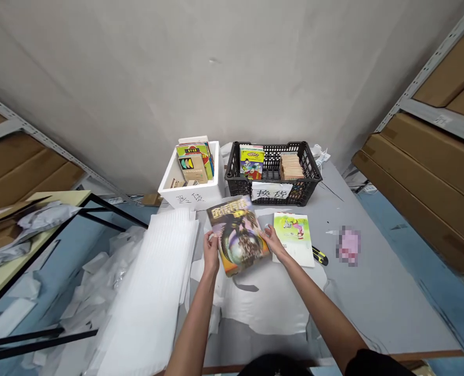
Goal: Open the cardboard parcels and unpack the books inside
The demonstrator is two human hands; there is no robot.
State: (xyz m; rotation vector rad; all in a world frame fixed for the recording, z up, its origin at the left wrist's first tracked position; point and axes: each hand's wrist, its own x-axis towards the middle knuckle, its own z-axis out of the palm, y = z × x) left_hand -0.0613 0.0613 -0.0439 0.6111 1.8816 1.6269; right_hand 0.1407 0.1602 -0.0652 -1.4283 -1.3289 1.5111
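Observation:
A dark glossy book [238, 234] with gold lettering and a shiny sphere on its cover is held over the grey table [372, 292]. My left hand [211, 253] grips its left edge with the fingers curled. My right hand [274, 241] grips its right edge. Just right of it a thin book with a green cover [294, 237] lies flat on the table. White foam wrapping [266, 300] is spread under the held book.
A white foam box [188, 194] with books and a black plastic basket [273, 180] with books and a paper label stand at the back. A stack of white foam sheets [153, 282] lies left. A yellow-black utility knife [320, 256] lies right. Shelves with cartons flank both sides.

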